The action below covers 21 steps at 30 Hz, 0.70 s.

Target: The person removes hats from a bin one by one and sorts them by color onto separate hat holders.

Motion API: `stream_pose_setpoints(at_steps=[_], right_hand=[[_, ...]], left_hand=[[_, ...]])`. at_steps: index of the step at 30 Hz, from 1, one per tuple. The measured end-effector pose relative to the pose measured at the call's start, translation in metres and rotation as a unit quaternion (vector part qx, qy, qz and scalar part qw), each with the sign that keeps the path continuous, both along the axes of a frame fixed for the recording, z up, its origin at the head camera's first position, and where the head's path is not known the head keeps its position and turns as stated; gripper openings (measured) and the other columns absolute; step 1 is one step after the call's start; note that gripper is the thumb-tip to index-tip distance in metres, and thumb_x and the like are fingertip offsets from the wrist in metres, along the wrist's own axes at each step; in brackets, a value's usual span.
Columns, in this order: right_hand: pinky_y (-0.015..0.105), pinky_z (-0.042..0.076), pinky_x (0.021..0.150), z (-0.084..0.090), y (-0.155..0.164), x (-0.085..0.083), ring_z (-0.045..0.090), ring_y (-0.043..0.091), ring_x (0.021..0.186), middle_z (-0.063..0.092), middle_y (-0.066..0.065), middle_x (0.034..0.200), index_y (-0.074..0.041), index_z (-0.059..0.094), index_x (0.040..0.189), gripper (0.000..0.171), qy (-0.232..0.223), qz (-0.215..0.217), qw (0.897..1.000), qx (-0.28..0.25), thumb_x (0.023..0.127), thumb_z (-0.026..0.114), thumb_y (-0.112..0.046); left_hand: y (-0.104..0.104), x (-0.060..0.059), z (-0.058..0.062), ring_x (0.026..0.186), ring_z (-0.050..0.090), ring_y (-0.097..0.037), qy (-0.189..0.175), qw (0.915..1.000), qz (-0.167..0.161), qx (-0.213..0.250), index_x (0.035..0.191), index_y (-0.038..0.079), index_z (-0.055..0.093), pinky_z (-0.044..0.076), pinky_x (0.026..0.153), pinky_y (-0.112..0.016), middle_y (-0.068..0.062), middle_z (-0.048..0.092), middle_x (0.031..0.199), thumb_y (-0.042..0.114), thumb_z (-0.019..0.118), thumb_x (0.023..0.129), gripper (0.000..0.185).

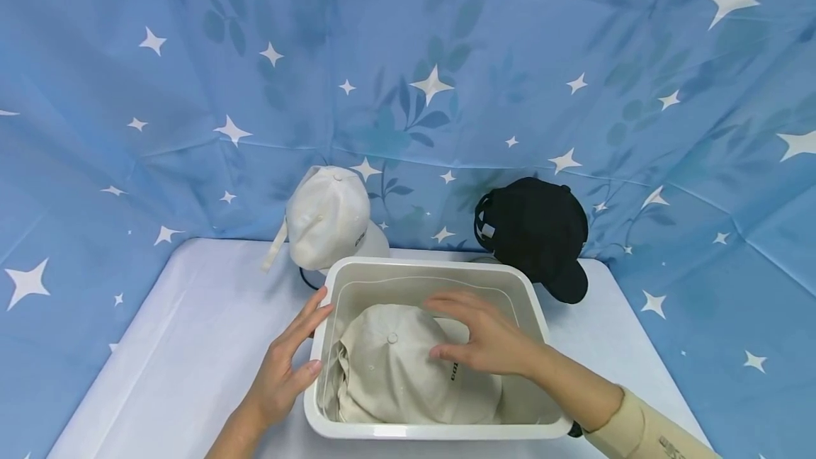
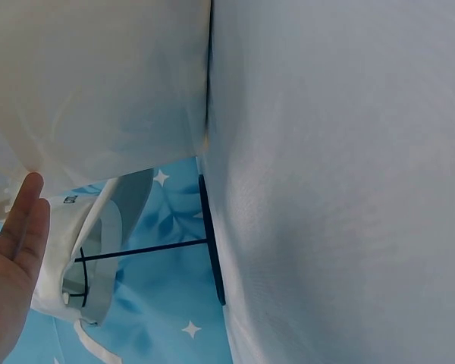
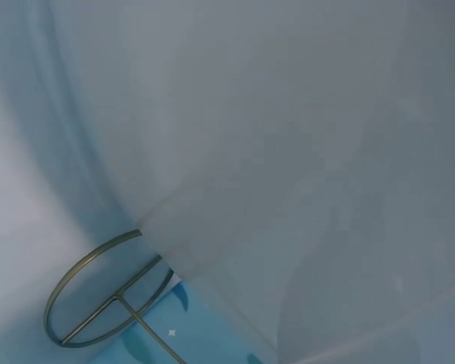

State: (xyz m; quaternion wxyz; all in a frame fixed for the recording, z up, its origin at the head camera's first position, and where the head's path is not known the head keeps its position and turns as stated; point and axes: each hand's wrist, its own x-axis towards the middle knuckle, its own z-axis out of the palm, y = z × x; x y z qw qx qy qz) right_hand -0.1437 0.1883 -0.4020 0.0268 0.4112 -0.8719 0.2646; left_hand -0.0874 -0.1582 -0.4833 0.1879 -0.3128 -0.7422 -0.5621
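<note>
A blue star-printed cloth (image 1: 574, 55) hangs as backdrop behind and beside a table (image 1: 191, 331) covered in pale cloth. Near the front middle of the table stands a white tub (image 1: 421, 271), and inside it lies a beige cap (image 1: 395, 374), crown up with its top button showing and dark lettering on the side toward the right wall. Behind the tub, against the backdrop, a white cap (image 1: 328, 218) sits on a thin dark stand (image 2: 211, 243) at the left, its strap hanging down, and a black cap (image 1: 535, 232) sits at the right, brim pointing down toward the table; the wire base ring of a stand (image 3: 98, 292) shows in the right wrist view. The right hand (image 1: 491, 335) reaches into the tub from the right, sleeve at the tub's front corner, fingers spread and relaxed over the beige cap, fingertips at or just above its crown; contact cannot be told for sure. The left hand (image 1: 287, 360) lies outside the tub against its left wall, fingers straight and together, pointing toward the far corner, the thumb touching the wall lower down, gripping nothing.
</note>
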Motion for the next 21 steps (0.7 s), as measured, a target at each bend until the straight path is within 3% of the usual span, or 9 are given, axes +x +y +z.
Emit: stream_pose_setpoints(at_steps=[12, 21], right_hand=[[0.044, 0.05, 0.105, -0.0027, -0.0039, -0.0025, 0.061, 0.02, 0.127, 0.066, -0.002, 0.137, -0.012, 0.068, 0.137, 0.066, -0.031, 0.013, 0.999, 0.043, 0.084, 0.086, -0.046], [0.041, 0.051, 0.103, -0.0062, -0.0046, -0.0041, 0.062, 0.018, 0.124, 0.066, -0.003, 0.135, -0.015, 0.07, 0.134, 0.059, -0.054, 0.023, 0.996, 0.063, 0.084, 0.087, -0.041]], left_hand=[[-0.0002, -0.0008, -0.0017, 0.156, 0.032, -0.026, -0.003, 1.0, 0.001, -0.002, 0.154, -0.004, 0.047, 0.033, 0.115, -0.021, -0.022, 0.031, 0.168, 0.006, 0.052, 0.09, 0.064], [-0.0001, -0.0004, -0.0009, 0.156, 0.031, -0.027, -0.001, 1.0, 0.003, -0.004, 0.154, -0.004, 0.047, 0.033, 0.115, -0.022, -0.022, 0.031, 0.168, 0.006, 0.052, 0.091, 0.064]])
